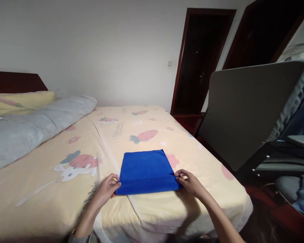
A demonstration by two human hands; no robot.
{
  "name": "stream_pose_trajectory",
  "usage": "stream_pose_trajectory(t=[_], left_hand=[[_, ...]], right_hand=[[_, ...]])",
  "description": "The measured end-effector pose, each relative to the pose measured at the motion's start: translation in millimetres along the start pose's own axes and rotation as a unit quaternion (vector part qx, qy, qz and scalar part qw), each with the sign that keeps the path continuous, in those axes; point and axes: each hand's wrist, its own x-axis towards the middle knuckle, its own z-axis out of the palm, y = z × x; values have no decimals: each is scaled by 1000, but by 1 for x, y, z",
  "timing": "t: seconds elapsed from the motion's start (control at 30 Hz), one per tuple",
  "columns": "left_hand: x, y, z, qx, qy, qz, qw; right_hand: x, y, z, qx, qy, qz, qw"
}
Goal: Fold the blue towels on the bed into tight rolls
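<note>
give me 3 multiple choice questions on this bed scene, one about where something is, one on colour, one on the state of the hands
1. Where does the cloth lie?
A. on the bed sheet near the bed's close edge
B. on the chair seat
C. on the floor by the door

2. What colour is the cloth?
A. red
B. blue
C. white

3. How do the two hands stand?
A. both hang clear of the cloth
B. only one touches the cloth
C. each pinches one near corner of the cloth

Answers:
1. A, the cloth lies flat on the yellow carrot-print sheet just ahead of the hands.
2. B, it is a plain deep blue all over.
3. C, the left hand has its fingers closed on the left corner and the right hand on the right corner.
</note>
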Motion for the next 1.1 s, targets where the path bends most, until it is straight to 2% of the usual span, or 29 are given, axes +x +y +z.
stream_pose_trajectory(t=[0.1,0.23,0.3,0.4,0.47,0.53,0.6,0.73,0.87,1.0,1.1], left_hand=[[-1,-2,-1,44,7,25,999],[-5,-6,2,156,18,56,986],[-9,-4,2,210,30,82,974],[-17,3,1,269,53,170,947],[-23,6,-1,283,42,223,932],[-25,6,-3,300,4,245,922],[-25,1,-5,317,-41,241,916],[-21,-9,-7,299,-84,213,926],[-16,-9,-11,226,-75,172,956],[-6,-6,-12,170,-68,146,972],[7,-6,-7,150,-25,118,981]], right_hand=[[-1,2,2,-20,-14,-8,1000],[-2,5,5,-70,-33,-12,997],[-4,2,1,-107,-32,-44,993],[-12,-6,-10,-134,-29,-121,983],[-18,-12,-16,-118,-61,-154,979],[-23,-15,-17,-112,-113,-168,973],[-26,-14,-15,-130,-139,-175,966],[-23,-11,-10,-163,-120,-154,967],[-20,-16,-12,-98,-125,-105,982],[-15,-15,-13,-2,-115,-75,991],[-4,-8,-8,-1,-82,-64,995]])
